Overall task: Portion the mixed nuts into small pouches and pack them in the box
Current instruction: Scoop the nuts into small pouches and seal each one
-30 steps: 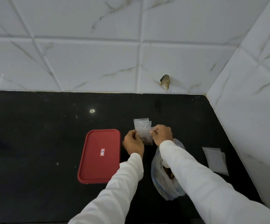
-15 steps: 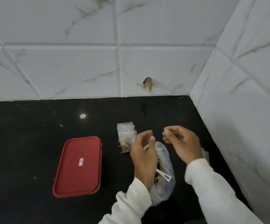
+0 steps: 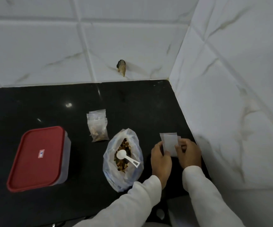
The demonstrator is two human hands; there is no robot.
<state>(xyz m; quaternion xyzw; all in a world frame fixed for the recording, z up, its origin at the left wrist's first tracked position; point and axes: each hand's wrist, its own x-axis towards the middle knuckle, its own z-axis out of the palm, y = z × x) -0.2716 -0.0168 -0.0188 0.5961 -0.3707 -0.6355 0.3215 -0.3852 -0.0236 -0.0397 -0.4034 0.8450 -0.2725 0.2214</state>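
Both hands are at the right of the black bench [image 3: 34,104], close to the tiled wall [image 3: 230,95]. The left hand [image 3: 161,158] and right hand [image 3: 189,154] each pinch an edge of the empty pouches [image 3: 170,143], seemingly a thin stack of two or three, held just above the bench. Just to their left, the open bag of mixed nuts [image 3: 124,177] lies on the bench with a white scoop [image 3: 126,157] resting on the nuts. Beyond the bag lie the filled pouches [image 3: 98,130]. The box [image 3: 37,158], its red lid on, sits well to the left.
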